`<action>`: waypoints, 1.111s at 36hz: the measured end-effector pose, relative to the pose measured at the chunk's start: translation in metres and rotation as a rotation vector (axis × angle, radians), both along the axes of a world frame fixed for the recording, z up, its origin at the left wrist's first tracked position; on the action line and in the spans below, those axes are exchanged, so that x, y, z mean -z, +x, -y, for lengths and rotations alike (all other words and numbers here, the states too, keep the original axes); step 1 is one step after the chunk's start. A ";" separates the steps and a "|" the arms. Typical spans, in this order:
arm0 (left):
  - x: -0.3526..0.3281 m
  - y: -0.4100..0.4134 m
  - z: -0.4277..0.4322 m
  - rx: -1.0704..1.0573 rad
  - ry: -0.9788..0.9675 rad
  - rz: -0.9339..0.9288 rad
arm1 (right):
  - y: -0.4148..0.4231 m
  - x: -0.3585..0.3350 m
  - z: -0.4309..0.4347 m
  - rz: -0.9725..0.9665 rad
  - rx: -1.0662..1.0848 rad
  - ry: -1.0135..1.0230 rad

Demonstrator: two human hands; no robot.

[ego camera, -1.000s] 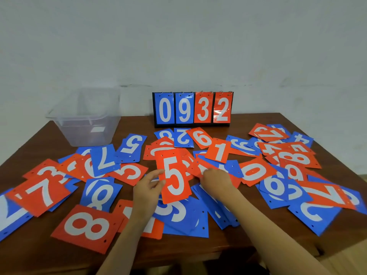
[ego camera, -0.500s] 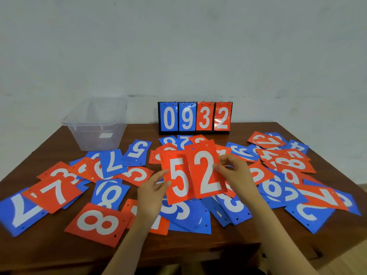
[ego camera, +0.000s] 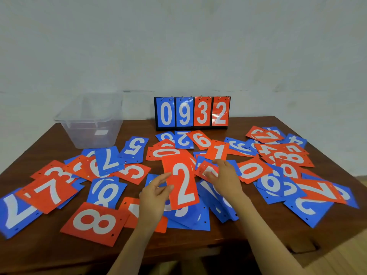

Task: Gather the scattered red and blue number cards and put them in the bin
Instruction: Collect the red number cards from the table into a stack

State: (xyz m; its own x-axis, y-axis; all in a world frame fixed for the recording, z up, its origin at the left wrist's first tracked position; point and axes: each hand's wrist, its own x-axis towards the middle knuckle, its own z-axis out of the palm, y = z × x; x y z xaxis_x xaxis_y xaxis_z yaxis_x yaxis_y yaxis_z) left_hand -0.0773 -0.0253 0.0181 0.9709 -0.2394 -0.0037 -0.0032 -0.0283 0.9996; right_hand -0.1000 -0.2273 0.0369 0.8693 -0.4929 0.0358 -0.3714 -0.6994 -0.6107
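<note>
Several red and blue number cards lie scattered over the brown table (ego camera: 49,253). My left hand (ego camera: 154,197) pinches the left edge of a small stack topped by the red 2 card (ego camera: 181,183), held just above the table's middle. My right hand (ego camera: 223,178) rests to its right with fingers curled on a small red card (ego camera: 206,170) lying among the pile. The clear plastic bin (ego camera: 89,122) stands at the far left of the table and looks to hold no cards.
A flip scoreboard (ego camera: 192,113) showing 0 9 3 2 stands at the table's back edge against the grey wall. A red 8 card (ego camera: 95,223) and a red 7 card (ego camera: 46,192) lie near the front left. Wooden floor shows at the right.
The red 2 card, held by my right hand before, now sits on top of the 5 in my left hand. My right hand has let go and dropped onto another red card.
</note>
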 end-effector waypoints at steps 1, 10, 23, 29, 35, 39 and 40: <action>0.002 0.002 -0.002 -0.006 0.004 -0.006 | 0.004 0.003 0.007 -0.072 -0.013 -0.068; 0.008 0.009 -0.008 -0.044 0.084 0.026 | 0.023 0.023 0.030 -0.462 -0.235 -0.345; 0.008 0.008 -0.001 -0.083 0.141 0.058 | 0.007 -0.012 0.029 -0.109 -0.189 -0.648; 0.004 0.008 -0.002 -0.101 0.086 0.043 | -0.013 -0.054 0.022 0.273 -0.011 -0.040; -0.003 0.003 -0.004 -0.085 0.058 0.121 | -0.016 -0.046 0.014 0.241 -0.093 0.404; -0.006 -0.001 -0.007 -0.032 0.055 0.140 | -0.012 -0.028 -0.003 0.217 -0.059 0.407; -0.007 -0.001 -0.008 -0.028 0.054 0.139 | -0.012 -0.025 -0.009 0.237 -0.051 0.418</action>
